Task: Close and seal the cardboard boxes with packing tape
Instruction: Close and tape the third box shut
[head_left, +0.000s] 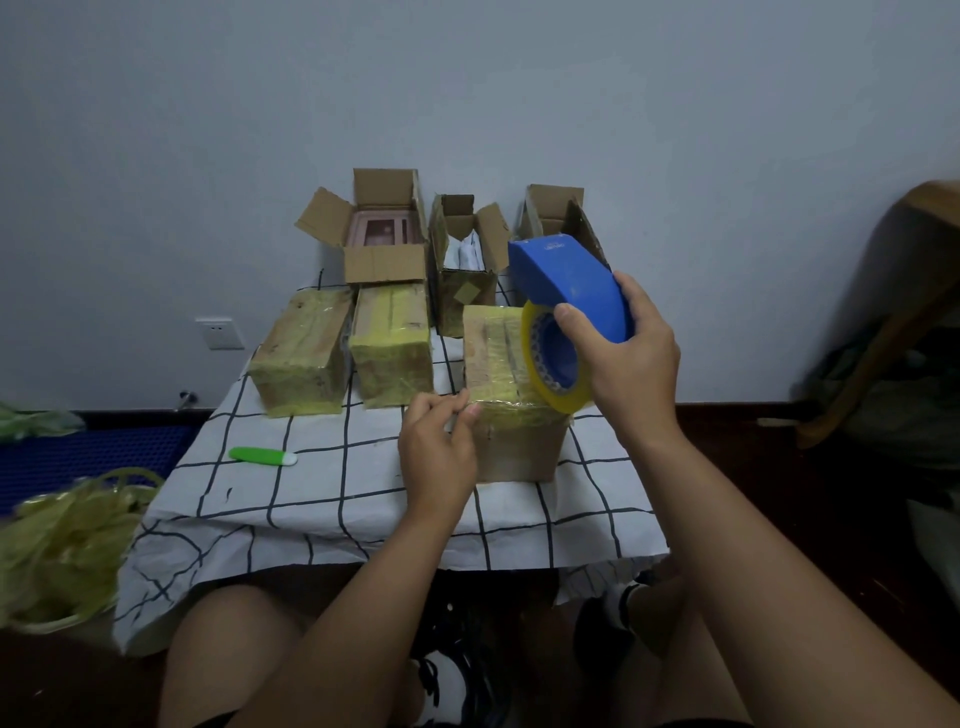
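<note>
Tape lies in yellowish bands over the closed box (511, 410) we are working on, at the near right of the desk (332, 483), which is covered by a white cloth with a dark grid. Our right hand (631, 358) wraps its fingers and thumb around the blue tape dispenser (569, 283), tilted above that box, and the yellow tape roll (553, 358) in it meets the box's top at the near right edge. Our left hand (439, 452) rests against the box's near left corner, its thumb and forefinger pinched together at the top edge; whether this grip has tape between the fingertips we cannot tell.

Two more taped boxes stand to the left: one (301, 358) at the far left and another (392, 351) just beside it. Behind them, against the wall, three open boxes stand in a row with flaps up: the left one (382, 228) shows something pink inside, the middle one (465, 260) shows white contents, and the right one (558, 218) is partly hidden by the dispenser.

A green and white utility knife (262, 457) lies on the cloth, well apart from the boxes on the left. A heap of crumpled yellowish tape (62, 551) sits on the floor at the left. Our bare knees show below the desk's edge.
</note>
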